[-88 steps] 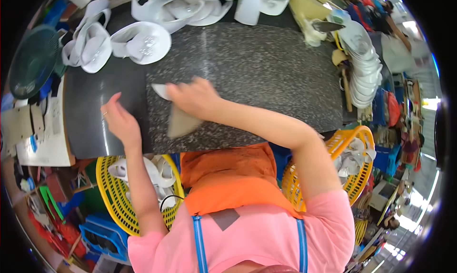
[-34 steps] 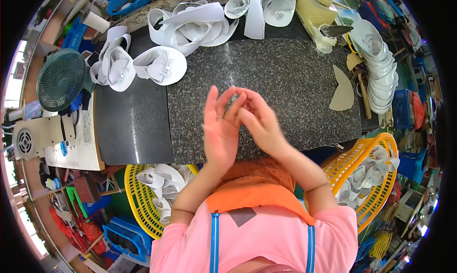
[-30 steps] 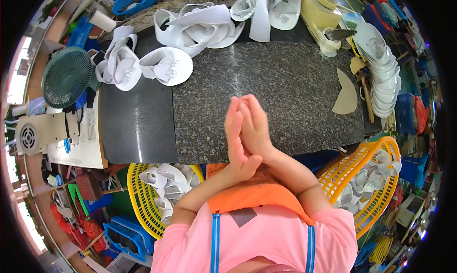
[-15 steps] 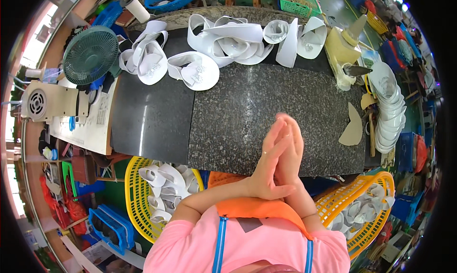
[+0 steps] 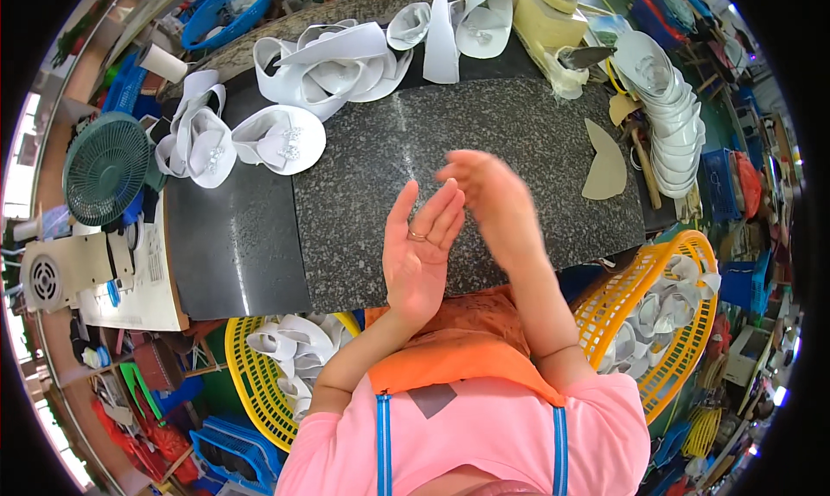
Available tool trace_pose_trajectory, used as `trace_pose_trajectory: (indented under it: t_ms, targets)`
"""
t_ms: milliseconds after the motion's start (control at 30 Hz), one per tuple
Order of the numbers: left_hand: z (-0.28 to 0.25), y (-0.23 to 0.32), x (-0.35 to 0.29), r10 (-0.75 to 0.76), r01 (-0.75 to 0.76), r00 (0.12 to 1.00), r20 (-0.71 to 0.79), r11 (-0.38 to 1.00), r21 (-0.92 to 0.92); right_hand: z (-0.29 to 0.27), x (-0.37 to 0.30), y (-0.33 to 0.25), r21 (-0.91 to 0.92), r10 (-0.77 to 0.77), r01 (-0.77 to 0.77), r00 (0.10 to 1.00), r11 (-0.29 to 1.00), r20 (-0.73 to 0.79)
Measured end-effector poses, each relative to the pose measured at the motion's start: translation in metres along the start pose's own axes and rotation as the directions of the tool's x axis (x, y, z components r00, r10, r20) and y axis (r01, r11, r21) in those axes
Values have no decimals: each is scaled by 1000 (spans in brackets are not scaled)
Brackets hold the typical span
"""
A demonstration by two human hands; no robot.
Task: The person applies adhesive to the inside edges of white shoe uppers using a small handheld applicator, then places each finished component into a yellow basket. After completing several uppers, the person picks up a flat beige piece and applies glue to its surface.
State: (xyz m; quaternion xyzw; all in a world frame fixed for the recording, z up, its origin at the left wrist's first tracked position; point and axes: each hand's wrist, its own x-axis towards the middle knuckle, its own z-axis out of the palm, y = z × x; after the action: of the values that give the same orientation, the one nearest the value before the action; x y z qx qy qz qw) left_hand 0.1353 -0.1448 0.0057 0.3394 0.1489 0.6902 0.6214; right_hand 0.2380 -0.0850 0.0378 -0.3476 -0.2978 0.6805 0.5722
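Observation:
Above the near part of a speckled dark stone slab (image 5: 363, 159), my left hand (image 5: 419, 254) is open, palm up, with a ring on one finger and nothing held. My right hand (image 5: 497, 202) is just right of it, its fingers stretched toward the left fingertips and somewhat blurred. It looks open, and I see nothing in it. Beyond the hands lie white sandal pieces: one with a sparkling ornament (image 5: 285, 139), a similar pair (image 5: 203, 142) left of it, and a heap of curved ones (image 5: 333, 68). Neither hand touches them.
Yellow baskets of white pieces stand below the slab, left (image 5: 259, 410) and right (image 5: 635, 302). Along its right side are a beige cutout (image 5: 603, 163), a wooden-handled tool (image 5: 646, 169), a stack of white pieces (image 5: 674, 133) and a yellowish container (image 5: 549, 29). A green fan (image 5: 105, 168) stands left.
My hands, pressed palm to palm before, have come apart. The left has turned palm up and the right has swung up beside it. The whole view has shifted.

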Motion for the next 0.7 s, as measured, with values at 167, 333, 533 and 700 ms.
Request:
trace_pose_trajectory:
  t_ms: [167, 333, 533, 700]
  targets:
    - [7, -13, -7, -44, 39, 998, 44, 993, 115, 4, -20, 17, -370, -122, 111, 992, 922, -6]
    - [-3, -14, -11, 86, -290, 927, 365, 782, 552, -6, -15, -5, 94, 123, -141, 976, 986, 180]
    - [7, -16, -11, 105, -348, 919, 379, 668, 658, 5, -20, -17, 197, 197, -217, 974, 956, 116]
    - [12, -24, -17, 111, -360, 900, 421, 734, 575, 9, -33, -5, -4, -72, 72, 997, 997, 38]
